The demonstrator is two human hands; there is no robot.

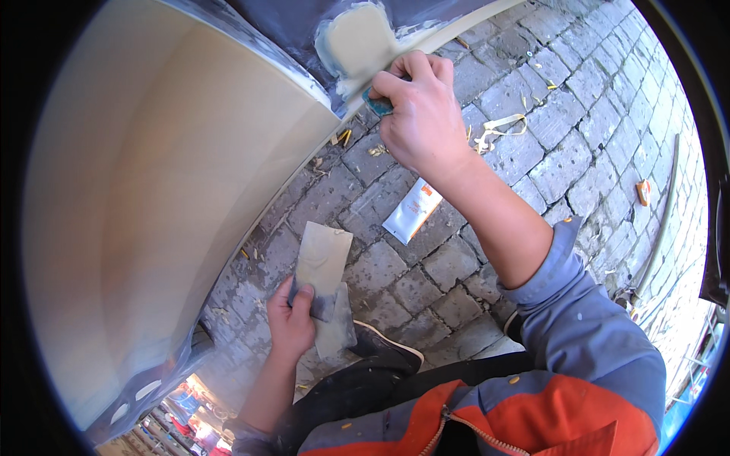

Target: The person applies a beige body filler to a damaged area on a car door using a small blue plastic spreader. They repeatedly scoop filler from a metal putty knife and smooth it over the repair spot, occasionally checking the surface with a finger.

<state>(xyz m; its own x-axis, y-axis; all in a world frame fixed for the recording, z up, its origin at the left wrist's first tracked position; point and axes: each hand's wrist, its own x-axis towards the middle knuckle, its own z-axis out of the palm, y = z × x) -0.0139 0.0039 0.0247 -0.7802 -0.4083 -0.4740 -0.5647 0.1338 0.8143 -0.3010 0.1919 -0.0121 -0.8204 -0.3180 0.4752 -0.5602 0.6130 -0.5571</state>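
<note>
My right hand [417, 106] is closed on a small flat teal piece, possibly a spreader; most of it is hidden by my fingers. It is at the lower edge of a dark painted panel [277, 34], just below a cream filler patch [357, 38]. My left hand [291, 323] grips thin flat putty plates, thumb on top. The upper plate [323, 254] is beige and smeared with filler. A second plate [334, 327], greyish, slants out beneath it. A large beige curved panel [167, 175] fills the left side.
A white and orange tube [413, 210] lies on the stone paving [380, 266] between my arms. Peeled tape strips [502, 125] and small yellow bits [346, 138] are scattered near the panel. At right lie an orange object [643, 191] and a long hose [660, 235]. My dark shoe [388, 346] rests below.
</note>
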